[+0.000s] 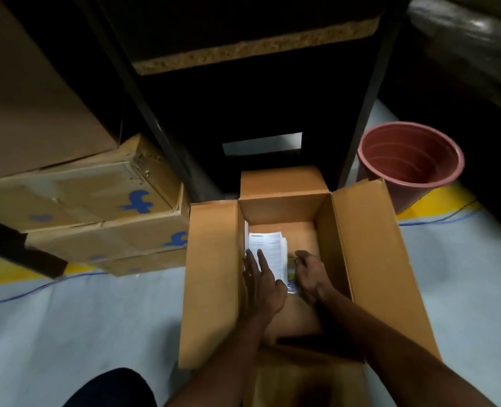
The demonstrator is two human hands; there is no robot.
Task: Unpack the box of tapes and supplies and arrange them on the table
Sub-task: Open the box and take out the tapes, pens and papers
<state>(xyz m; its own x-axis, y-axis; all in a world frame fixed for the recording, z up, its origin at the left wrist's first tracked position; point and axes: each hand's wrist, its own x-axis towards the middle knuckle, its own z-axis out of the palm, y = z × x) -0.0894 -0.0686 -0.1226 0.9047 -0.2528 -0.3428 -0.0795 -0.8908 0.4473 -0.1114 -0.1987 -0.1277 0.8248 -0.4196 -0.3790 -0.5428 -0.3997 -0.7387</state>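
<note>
Deep in the open cardboard box (360, 259), the stack of printed papers (268, 251) runs lengthwise away from me, my left hand (261, 284) lying flat, fingers spread, on its near end, my right hand (309, 274) curled at its right edge, grip unclear.

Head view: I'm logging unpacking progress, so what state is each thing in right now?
Cardboard box: open, flaps spread, on the floor.
Printed papers: inside the box, lying flat.
Left hand: inside the box, fingers flat on the papers.
Right hand: inside the box, curled at the papers' edge; grip unclear.
Pink bucket: upright, looks empty.
Stacked cartons: closed, piled at left.
</note>
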